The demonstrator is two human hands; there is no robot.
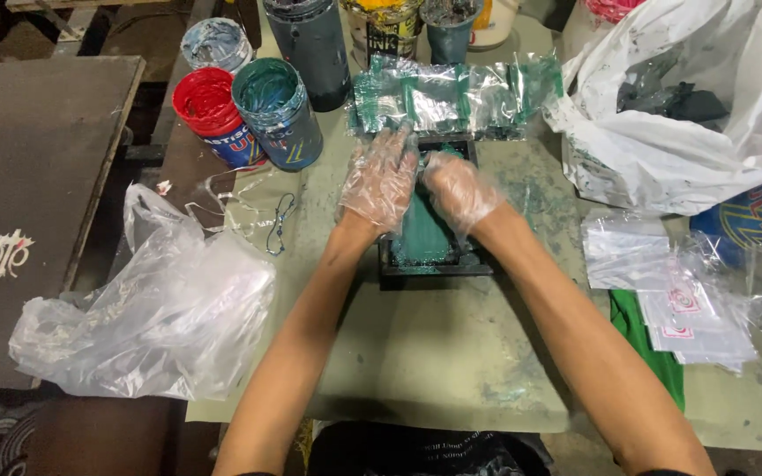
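Both of my hands wear thin clear plastic gloves. My left hand (379, 179) lies flat with fingers spread on the green-inked mesh of a small black-framed screen (434, 265) in the middle of the table. My right hand (459, 188) is curled into a loose fist, pressing on the same mesh just right of the left hand; whether it holds something I cannot tell. Just beyond the frame lies a row of green-smeared clear plastic sheets (451, 95).
Open ink tubs stand at the back left: a red one (209, 110), a teal one (277, 110), a grey one (215, 42), plus dark containers behind. A crumpled clear bag (152, 317) lies left, a big white bag (690, 106) right, small clear packets (663, 282) near it.
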